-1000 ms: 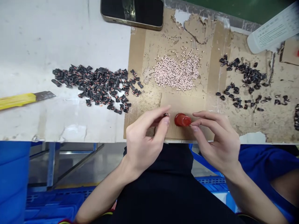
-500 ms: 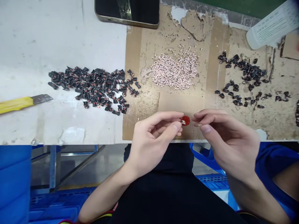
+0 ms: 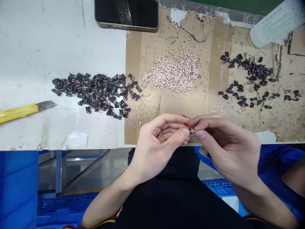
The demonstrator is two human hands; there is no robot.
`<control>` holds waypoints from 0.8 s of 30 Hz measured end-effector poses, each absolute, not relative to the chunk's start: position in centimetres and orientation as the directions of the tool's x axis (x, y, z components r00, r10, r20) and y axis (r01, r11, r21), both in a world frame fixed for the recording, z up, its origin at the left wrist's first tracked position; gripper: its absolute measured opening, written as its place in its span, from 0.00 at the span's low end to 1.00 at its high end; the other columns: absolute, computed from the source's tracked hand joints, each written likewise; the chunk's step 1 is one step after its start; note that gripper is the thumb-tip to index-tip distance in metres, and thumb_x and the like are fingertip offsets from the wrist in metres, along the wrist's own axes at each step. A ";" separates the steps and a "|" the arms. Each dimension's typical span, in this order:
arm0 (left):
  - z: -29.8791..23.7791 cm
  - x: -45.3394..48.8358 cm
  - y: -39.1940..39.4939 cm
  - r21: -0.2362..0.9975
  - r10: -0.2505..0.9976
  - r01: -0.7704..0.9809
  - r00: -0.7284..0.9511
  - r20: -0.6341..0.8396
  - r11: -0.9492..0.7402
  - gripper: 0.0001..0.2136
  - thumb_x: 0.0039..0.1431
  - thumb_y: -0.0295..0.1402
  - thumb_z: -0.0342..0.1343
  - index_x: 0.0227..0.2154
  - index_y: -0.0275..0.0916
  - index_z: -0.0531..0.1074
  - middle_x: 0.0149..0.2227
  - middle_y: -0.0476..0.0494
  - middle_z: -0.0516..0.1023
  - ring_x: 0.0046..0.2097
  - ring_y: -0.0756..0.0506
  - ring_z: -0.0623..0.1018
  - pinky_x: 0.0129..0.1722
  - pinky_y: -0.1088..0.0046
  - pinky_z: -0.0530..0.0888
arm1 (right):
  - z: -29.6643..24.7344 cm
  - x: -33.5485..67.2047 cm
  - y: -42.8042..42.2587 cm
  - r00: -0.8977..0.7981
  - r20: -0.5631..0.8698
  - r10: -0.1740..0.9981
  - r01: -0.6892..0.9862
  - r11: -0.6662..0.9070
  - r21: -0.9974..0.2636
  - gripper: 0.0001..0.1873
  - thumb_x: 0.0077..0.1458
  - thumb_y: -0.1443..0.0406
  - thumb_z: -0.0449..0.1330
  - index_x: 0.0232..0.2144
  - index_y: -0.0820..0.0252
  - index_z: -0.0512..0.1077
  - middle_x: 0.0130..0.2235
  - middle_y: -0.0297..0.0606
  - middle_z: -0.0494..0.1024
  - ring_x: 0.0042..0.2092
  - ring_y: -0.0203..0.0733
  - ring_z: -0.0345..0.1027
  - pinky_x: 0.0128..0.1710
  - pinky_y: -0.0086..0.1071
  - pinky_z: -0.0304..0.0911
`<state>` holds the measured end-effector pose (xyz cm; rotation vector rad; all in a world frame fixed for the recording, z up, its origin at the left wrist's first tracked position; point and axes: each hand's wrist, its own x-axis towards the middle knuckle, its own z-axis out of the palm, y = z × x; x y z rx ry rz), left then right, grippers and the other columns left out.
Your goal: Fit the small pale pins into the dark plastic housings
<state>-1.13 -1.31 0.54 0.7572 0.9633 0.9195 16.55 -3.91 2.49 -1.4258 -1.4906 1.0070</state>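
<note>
My left hand (image 3: pixel 162 146) pinches a small dark-and-pale part (image 3: pixel 191 130) between thumb and fingertips; its exact kind is too small to make out. Closed too, my right hand (image 3: pixel 228 146) brings a tiny pale piece (image 3: pixel 194 131) up against that part, thumb and index fingertip around it. The fingertips of both hands nearly meet over the table's front edge. Just behind them a red round object (image 3: pixel 186 125) shows, mostly covered by the fingers. Beyond the hands lies a heap of tiny pale pink pieces (image 3: pixel 175 74) on cardboard (image 3: pixel 183 106).
Small black parts with reddish-copper spots (image 3: pixel 100 90) are heaped at left, near a yellow utility knife (image 3: pixel 21 113). More black parts (image 3: pixel 258 71) are scattered at right. A phone (image 3: pixel 126 14) and a white bottle (image 3: pixel 274 25) lie at the back. A blue-clothed person (image 3: pixel 274 173) is close on the right.
My right hand has moved left, carrying the tiny pale piece to the part in my left hand. The gap between the hands has closed, and the red object is now more covered.
</note>
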 end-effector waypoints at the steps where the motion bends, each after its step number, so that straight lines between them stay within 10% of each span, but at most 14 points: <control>1: 0.6 -1.1 -1.3 0.856 0.898 -0.303 0.273 -0.344 0.420 0.07 0.60 0.24 0.67 0.40 0.39 0.81 0.33 0.48 0.87 0.32 0.50 0.86 0.34 0.80 0.86 | 2.4 16.6 -3.8 -0.032 0.046 0.998 0.354 0.054 -0.934 0.12 0.62 0.74 0.66 0.41 0.51 0.80 0.44 0.36 0.84 0.48 0.41 0.81 0.47 0.33 0.79; 14: 1.6 -1.3 -0.6 0.855 0.896 -0.310 0.298 -0.328 0.416 0.07 0.59 0.20 0.66 0.33 0.39 0.79 0.27 0.51 0.84 0.28 0.50 0.85 0.31 0.80 0.85 | 3.1 17.5 -2.6 -0.120 0.026 0.992 0.381 0.070 -0.922 0.08 0.60 0.71 0.69 0.38 0.52 0.81 0.40 0.36 0.85 0.43 0.42 0.81 0.43 0.33 0.79; 24: 1.9 -0.4 -1.1 0.713 0.868 -0.495 0.280 -0.411 0.497 0.11 0.55 0.29 0.74 0.29 0.38 0.74 0.28 0.50 0.84 0.29 0.49 0.86 0.35 0.77 0.86 | 1.6 17.3 -3.5 -0.016 0.303 0.953 0.424 0.281 -0.861 0.25 0.54 0.77 0.71 0.47 0.43 0.84 0.44 0.33 0.88 0.41 0.44 0.84 0.37 0.37 0.82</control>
